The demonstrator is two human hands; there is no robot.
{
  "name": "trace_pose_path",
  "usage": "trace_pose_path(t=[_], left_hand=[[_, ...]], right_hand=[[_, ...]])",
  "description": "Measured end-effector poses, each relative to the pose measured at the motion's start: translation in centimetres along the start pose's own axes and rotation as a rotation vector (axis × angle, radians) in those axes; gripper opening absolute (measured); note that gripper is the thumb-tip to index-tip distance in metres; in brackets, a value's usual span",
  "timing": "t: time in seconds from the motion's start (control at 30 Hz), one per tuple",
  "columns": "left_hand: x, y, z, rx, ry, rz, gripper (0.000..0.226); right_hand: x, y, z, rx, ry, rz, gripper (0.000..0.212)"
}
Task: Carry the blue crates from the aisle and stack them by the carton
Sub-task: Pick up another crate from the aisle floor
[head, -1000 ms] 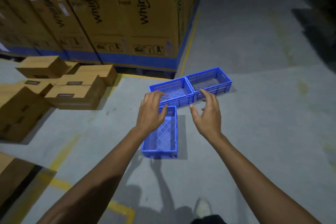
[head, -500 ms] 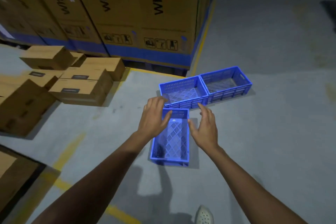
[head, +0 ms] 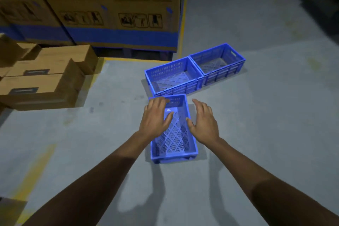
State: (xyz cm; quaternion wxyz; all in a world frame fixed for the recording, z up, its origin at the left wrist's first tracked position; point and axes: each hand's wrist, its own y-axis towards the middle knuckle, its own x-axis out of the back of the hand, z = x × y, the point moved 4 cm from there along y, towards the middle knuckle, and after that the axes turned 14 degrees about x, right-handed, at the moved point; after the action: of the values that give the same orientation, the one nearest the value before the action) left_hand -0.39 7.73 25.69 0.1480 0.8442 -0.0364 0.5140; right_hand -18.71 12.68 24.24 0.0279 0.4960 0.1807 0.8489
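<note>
Nearest the camera, the left forearm (head: 102, 180) and right forearm (head: 256, 176) reach forward and down over a grey floor (head: 266, 134). Their shadows (head: 157, 196) fall just short of the near crate (head: 174, 156). That crate is blue, with a lattice bottom and slotted walls, and stands flat on the floor with a short end toward the person. The left hand (head: 156, 118) is over its left rim, palm down, fingers spread and only slightly bent, gripping nothing. Its fingertips overlap the far left corner, and whether they touch the plastic cannot be told. The right hand (head: 204, 124) is likewise spread and holds nothing; it sits just outside the right rim, thumb pointing in over the wall. Just past the near crate's far end lies the middle crate (head: 172, 77), long side toward the person, so close that I cannot tell if the two touch. A slanting edge runs along its near wall, and I cannot tell whether it sits level. The far crate (head: 218, 62) stands touching its right end and has a handle slot in its far right wall. To the left, well apart from the crates, low brown boxes (head: 45, 79) are piled on the floor. Behind it all rises the carton (head: 117, 2), brown with a blue band near its base and handling pictograms; the middle crate lies near its right front corner. A yellow line (head: 181, 29) runs along the floor beside the carton's right edge.
</note>
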Motion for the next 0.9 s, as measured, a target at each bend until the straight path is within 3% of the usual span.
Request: trace_pose_path(t=[0.23,0.37,0.47,0.6,0.67,0.77,0.83,0.9], left_hand=[[-21.1,-2.8,12.1,-0.053,0.049,-0.009,0.048],[-33.4,-5.6,18.6,-0.178,0.119,0.211,0.073],[-40.1,-8.2,22.2,-0.209,0.177,0.416,0.098],[-46.2,-10.3,25.3,-0.112,0.299,0.646,0.117],[-47.8,-10.6,26.3,-0.009,0.36,0.733,0.109],[-48.1,-10.5,26.0,-0.008,0.431,0.719,0.062],[-47.6,-10.6,25.4,-0.033,0.433,0.7,0.033],[-46.4,-10.4,24.9,-0.016,0.417,0.684,0.026]], right_hand=[[-20.7,-5.2,-10.3,0.066,-0.037,0.055,0.069],[-31.5,-8.5,-15.5,0.081,-0.106,0.192,0.071],[-38.0,-10.5,-18.3,0.139,-0.099,0.373,0.075],[-44.4,-13.7,-21.0,0.157,-0.157,0.802,0.078],[-45.9,-14.3,-21.5,0.157,-0.29,0.857,0.057],[-46.3,-13.9,-21.3,0.179,-0.419,0.773,0.029],[-46.0,-13.9,-21.2,0.17,-0.443,0.742,0.022],[-45.1,-13.5,-20.9,0.151,-0.446,0.724,0.025]])
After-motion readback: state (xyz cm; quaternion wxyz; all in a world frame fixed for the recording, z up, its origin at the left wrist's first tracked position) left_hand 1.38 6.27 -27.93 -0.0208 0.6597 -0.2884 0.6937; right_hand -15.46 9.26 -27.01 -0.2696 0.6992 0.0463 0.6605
